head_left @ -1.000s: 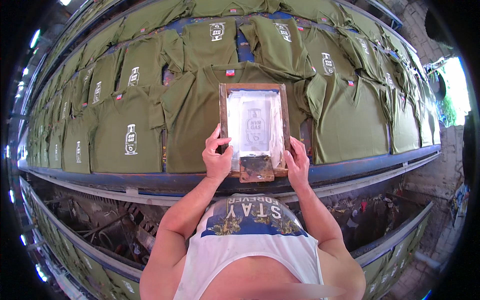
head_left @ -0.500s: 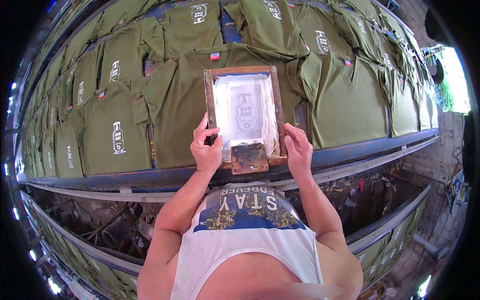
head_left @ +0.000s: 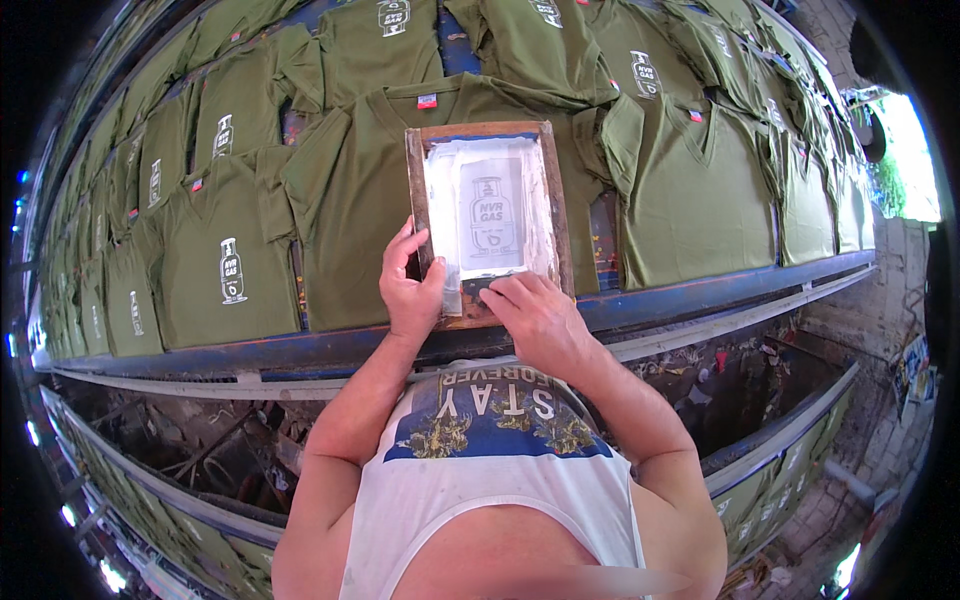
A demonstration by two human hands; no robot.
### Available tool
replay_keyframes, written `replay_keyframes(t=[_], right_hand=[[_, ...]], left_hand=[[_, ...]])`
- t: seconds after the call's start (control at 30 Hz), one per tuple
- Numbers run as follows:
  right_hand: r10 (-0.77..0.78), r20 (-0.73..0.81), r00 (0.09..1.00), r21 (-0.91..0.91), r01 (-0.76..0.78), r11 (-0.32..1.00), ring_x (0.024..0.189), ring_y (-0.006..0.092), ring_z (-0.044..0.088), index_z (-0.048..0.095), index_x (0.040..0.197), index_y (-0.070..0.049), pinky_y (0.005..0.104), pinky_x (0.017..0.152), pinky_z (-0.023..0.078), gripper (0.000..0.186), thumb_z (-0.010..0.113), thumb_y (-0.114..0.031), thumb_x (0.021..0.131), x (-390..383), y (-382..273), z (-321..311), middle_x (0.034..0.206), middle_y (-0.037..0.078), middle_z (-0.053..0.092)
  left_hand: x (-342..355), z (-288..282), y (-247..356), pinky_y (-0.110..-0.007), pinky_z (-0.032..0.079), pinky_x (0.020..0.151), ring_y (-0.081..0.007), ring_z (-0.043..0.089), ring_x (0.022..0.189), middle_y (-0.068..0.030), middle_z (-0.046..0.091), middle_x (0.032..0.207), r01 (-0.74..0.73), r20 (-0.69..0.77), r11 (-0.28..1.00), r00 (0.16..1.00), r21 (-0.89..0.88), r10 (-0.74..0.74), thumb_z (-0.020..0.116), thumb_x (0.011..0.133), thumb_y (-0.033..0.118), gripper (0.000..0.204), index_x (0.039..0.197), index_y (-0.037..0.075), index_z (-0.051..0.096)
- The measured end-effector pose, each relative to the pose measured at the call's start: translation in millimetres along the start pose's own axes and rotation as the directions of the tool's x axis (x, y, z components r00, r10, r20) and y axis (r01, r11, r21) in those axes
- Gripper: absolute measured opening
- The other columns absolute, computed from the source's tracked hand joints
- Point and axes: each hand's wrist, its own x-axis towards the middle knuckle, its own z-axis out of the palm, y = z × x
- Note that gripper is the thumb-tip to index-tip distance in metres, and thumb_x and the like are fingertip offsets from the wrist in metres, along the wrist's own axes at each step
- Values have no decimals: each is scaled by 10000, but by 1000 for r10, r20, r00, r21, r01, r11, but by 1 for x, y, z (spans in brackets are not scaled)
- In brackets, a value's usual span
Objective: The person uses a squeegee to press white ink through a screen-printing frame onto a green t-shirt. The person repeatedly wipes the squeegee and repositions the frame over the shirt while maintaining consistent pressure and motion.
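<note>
A wooden screen-printing frame (head_left: 418, 190) with a white-smeared mesh and a gas-bottle design lies over an olive-green V-neck T-shirt (head_left: 350, 215). My left hand (head_left: 410, 290) grips the frame's left side, its thumb on the near left corner. At the near end of the frame, my right hand (head_left: 543, 318) has its fingers bent down over a squeegee (head_left: 478, 288). Most of that squeegee is hidden under the hand; a dark, worn bit of it shows beside the fingertips. White ink lines the mesh edges.
Olive T-shirts (head_left: 690, 200) lie in rows on a long blue-edged table, several bearing a white gas-bottle print (head_left: 232, 270). A metal rail (head_left: 720, 323) runs along its near edge. Behind me, another rack of shirts (head_left: 790, 480) stands beyond a littered gap.
My right hand has left the frame's right side and moved inward onto the squeegee. My left hand stays at the left side of the frame.
</note>
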Motion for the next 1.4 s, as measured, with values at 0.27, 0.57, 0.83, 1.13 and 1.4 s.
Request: replay_keyframes(t=[0.27, 0.57, 0.83, 1.13, 1.4], right_hand=[[60, 32, 998, 157, -64, 985, 1183, 396, 693, 776, 1298, 0, 511, 1071, 584, 478, 714, 72, 829, -6, 10, -18, 1259, 149, 732], [0, -187, 982, -4, 0, 1000, 1300, 376, 688, 773, 1340, -7, 518, 1092, 600, 471, 729, -22, 872, -9, 10, 20, 1306, 136, 694], [33, -170, 985, 33, -28, 999, 1239, 399, 731, 814, 1304, -29, 495, 1095, 606, 501, 681, 90, 836, 81, 81, -4, 1283, 152, 781], [31, -134, 991, 34, -27, 999, 1212, 407, 727, 821, 1287, -26, 506, 1083, 606, 494, 658, 123, 845, 91, 78, -16, 1253, 152, 777], [-35, -184, 982, -23, 31, 999, 1216, 401, 701, 810, 1277, -24, 507, 1098, 583, 470, 656, 107, 852, 110, 91, -31, 1241, 153, 759]], left_hand=[[57, -47, 42, -494, 540, 1206, -359, 644, 1441, -136, 669, 1638, -369, 413, 778, 897, 508, 156, 809, 991, 85, 497, 1480, 25, 750], [89, -54, 63, -484, 535, 1165, -306, 675, 1357, -132, 695, 1624, -651, 685, 526, 710, 547, 166, 711, 979, 88, 424, 1383, -23, 781], [92, -56, 71, -487, 540, 1124, -330, 683, 1323, -132, 637, 1686, -635, 721, 526, 690, 566, 57, 701, 918, 24, 514, 1428, -16, 753], [93, -59, 87, -491, 555, 1061, -368, 707, 1272, -157, 594, 1717, -588, 734, 560, 677, 584, -55, 914, 878, 187, 667, 1485, 2, 710], [92, -56, 89, -505, 566, 1068, -373, 714, 1267, -160, 575, 1731, -583, 731, 552, 679, 596, -72, 932, 869, 206, 707, 1502, -9, 703]])
